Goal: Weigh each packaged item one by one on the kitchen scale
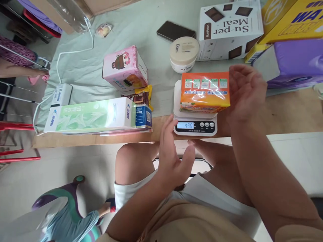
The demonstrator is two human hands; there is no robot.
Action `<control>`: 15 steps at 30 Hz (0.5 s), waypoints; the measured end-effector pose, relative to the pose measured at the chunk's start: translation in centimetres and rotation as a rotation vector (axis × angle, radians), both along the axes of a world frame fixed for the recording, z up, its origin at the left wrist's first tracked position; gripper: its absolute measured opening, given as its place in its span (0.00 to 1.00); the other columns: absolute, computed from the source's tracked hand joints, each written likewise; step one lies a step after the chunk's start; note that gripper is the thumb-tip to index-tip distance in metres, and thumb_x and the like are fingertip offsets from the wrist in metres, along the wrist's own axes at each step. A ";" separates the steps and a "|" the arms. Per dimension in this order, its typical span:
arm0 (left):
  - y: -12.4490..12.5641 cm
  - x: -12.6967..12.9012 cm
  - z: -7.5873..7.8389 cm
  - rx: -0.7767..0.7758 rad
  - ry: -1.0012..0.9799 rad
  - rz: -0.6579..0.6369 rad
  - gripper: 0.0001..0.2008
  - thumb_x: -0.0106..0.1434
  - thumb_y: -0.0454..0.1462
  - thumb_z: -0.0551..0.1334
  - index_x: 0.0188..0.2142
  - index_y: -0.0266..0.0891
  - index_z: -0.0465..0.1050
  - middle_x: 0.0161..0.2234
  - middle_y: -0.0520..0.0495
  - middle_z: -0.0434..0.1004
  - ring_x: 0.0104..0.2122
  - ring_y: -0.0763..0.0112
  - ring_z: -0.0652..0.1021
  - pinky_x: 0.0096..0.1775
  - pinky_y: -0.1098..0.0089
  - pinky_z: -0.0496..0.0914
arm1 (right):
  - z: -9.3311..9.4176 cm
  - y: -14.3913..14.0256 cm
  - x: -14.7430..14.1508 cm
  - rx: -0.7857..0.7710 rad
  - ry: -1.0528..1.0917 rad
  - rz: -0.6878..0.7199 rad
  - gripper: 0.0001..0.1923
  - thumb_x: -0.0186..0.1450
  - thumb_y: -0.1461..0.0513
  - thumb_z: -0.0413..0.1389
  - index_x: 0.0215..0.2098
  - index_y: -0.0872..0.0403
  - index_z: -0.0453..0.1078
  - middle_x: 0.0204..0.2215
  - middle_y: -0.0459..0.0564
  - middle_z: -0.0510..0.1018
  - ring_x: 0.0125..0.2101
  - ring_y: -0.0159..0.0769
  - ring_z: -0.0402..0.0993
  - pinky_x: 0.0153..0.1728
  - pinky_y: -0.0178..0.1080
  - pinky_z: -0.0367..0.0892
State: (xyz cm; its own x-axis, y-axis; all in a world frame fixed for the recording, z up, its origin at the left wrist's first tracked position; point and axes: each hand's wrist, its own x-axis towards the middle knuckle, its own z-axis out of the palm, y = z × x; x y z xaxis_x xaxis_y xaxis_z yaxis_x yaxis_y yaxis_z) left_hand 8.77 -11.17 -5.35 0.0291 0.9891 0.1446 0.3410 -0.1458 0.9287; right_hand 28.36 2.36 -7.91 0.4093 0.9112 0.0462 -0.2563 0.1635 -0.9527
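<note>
An orange packaged box (205, 90) rests on the white kitchen scale (177, 97), whose lit display (185, 125) seems to read 490. Just right of the box, my right hand (248, 92) is held upright with its fingers loosely extended and gripping nothing. Whether its fingertips touch the box's side I cannot tell. My left hand (174, 156) hovers at the table's front edge with fingers stretched out, its fingertips close to the scale's lower left corner. A round Dove jar (184, 55) with a beige lid stands behind the scale.
Behind lie a black phone (175, 31), a white Su-per Meal box (229, 30) and a purple pack (297, 60). Leftward are a pink box (124, 69), a long green-and-white box (88, 114) and a white cable (75, 51). Another person (73, 218) is low at the left.
</note>
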 end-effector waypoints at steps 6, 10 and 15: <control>4.8 0.5 0.5 0.052 -0.042 0.011 0.34 0.71 0.59 0.55 0.69 0.47 0.57 0.73 0.40 0.56 0.76 0.53 0.56 0.75 0.51 0.55 | 1.0 -1.7 0.8 0.033 -0.098 -0.042 0.21 0.66 0.45 0.45 0.48 0.43 0.71 0.57 0.44 0.75 0.65 0.38 0.71 0.73 0.54 0.55; 7.0 0.4 -0.1 -0.106 -0.149 0.082 0.31 0.72 0.58 0.56 0.68 0.49 0.58 0.73 0.47 0.58 0.76 0.56 0.57 0.76 0.54 0.55 | 1.0 -2.3 0.8 0.084 -0.141 0.016 0.21 0.65 0.44 0.50 0.49 0.44 0.70 0.57 0.45 0.75 0.64 0.40 0.71 0.73 0.52 0.57; 8.8 0.9 -0.4 -0.133 -0.257 0.051 0.29 0.73 0.54 0.58 0.65 0.43 0.61 0.70 0.44 0.64 0.74 0.59 0.63 0.74 0.60 0.59 | 1.2 -3.1 0.8 0.147 -0.312 0.191 0.21 0.65 0.47 0.55 0.55 0.37 0.66 0.61 0.41 0.70 0.69 0.40 0.64 0.77 0.51 0.54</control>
